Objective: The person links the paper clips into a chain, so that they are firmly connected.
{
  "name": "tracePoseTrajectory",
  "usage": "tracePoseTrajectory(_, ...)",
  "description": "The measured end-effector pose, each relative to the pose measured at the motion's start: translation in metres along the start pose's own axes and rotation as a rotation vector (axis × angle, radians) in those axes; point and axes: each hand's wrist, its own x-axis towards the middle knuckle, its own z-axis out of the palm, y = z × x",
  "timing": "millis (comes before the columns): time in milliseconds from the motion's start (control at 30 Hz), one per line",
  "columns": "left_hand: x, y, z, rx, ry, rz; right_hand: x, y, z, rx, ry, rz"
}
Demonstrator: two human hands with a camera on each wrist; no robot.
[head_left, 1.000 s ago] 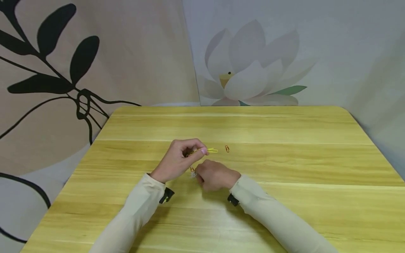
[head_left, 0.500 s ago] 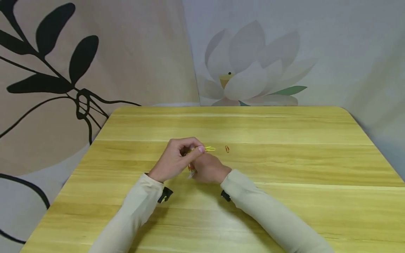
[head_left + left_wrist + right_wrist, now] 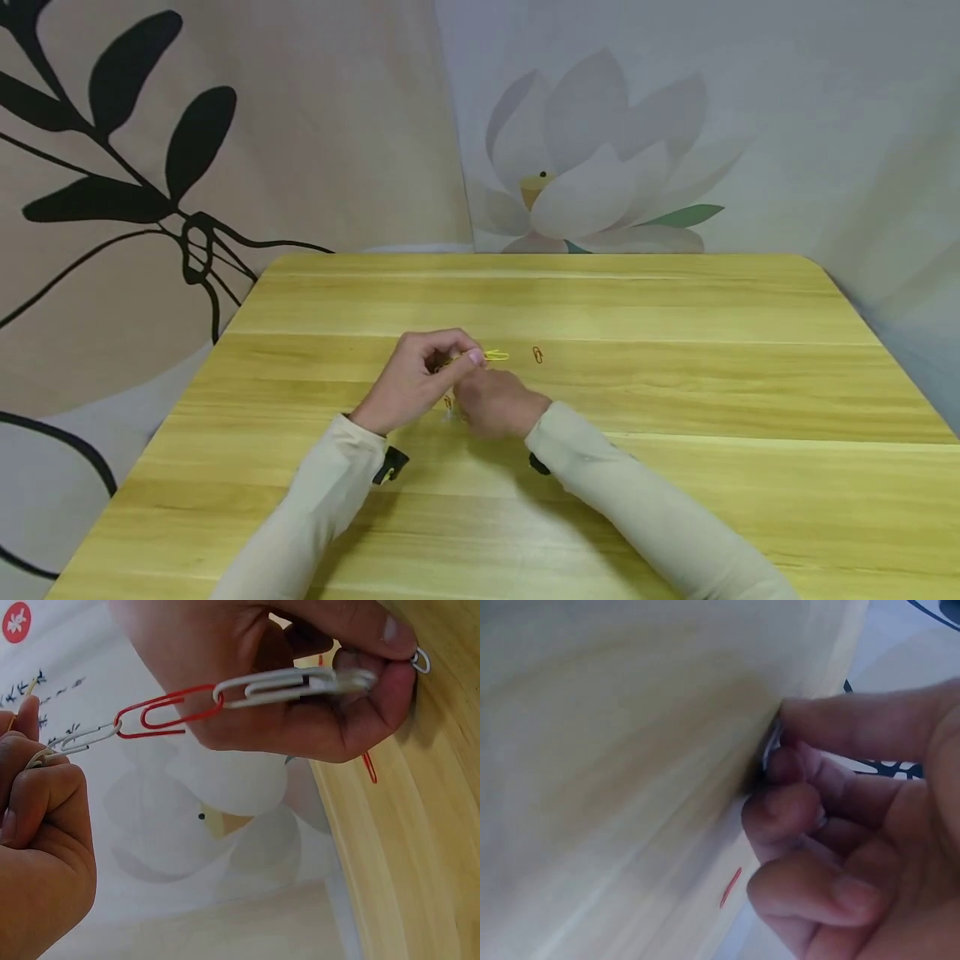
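My left hand point(image 3: 420, 375) pinches paper clips above the table. Yellow clip wire point(image 3: 496, 355) sticks out past its thumb and fingertips. In the left wrist view, a linked chain runs from those fingers: a white paper clip point(image 3: 88, 738), a red one point(image 3: 127, 720), then another white one point(image 3: 281, 682) with a blurred lower end. Behind this chain is my right hand point(image 3: 501, 402), fingers curled, pinching a white paper clip point(image 3: 423, 661) of which only a loop shows. In the right wrist view, that clip point(image 3: 771, 745) sits between thumb and index finger, mostly hidden.
A loose red paper clip point(image 3: 537, 355) lies on the wooden table point(image 3: 712, 375), a little beyond and right of my hands. Printed cloth with a flower point(image 3: 600, 175) and dark leaves point(image 3: 123, 71) stands behind the table.
My right hand has moved up and left, close beneath my left hand. The left hand and its clips have shifted slightly left. The loose red clip stays in place.
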Motion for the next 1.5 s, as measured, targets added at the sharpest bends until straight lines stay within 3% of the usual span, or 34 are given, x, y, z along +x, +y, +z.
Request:
tracePoseTrajectory(200,-0.001,-0.001,0.002,0.004,0.001,-0.001,-0.001,0.002,-0.002,-0.012,-0.072,0.001)
tracePoseTrajectory(400,0.0,-0.001,0.001,0.014,-0.001,0.015,-0.006,0.004,-0.002,-0.087,-0.08,-0.026)
tracePoseTrajectory(600,-0.001,-0.001,0.002,0.016,0.003,0.018,-0.012,0.007,0.004,-0.132,-0.007,-0.102)
tracePoseTrajectory(800,0.0,-0.003,0.002,0.007,-0.01,0.015,-0.014,0.017,0.006,-0.018,0.066,-0.164)
tracePoseTrajectory(900,0.0,-0.003,0.002,0.008,-0.018,0.0,-0.018,0.024,0.003,0.029,0.142,-0.217)
tracePoseTrajectory(1067,0.0,-0.003,0.002,0.011,-0.027,-0.015,-0.027,0.039,-0.004,0.233,0.266,-0.273)
tracePoseTrajectory(1333,0.0,-0.005,0.002,0.018,-0.036,-0.014,-0.046,0.054,-0.024,0.766,0.221,-0.176)
tracePoseTrajectory(1500,0.001,-0.004,0.003,0.021,-0.043,-0.015,-0.055,0.058,-0.03,0.941,0.228,-0.173)
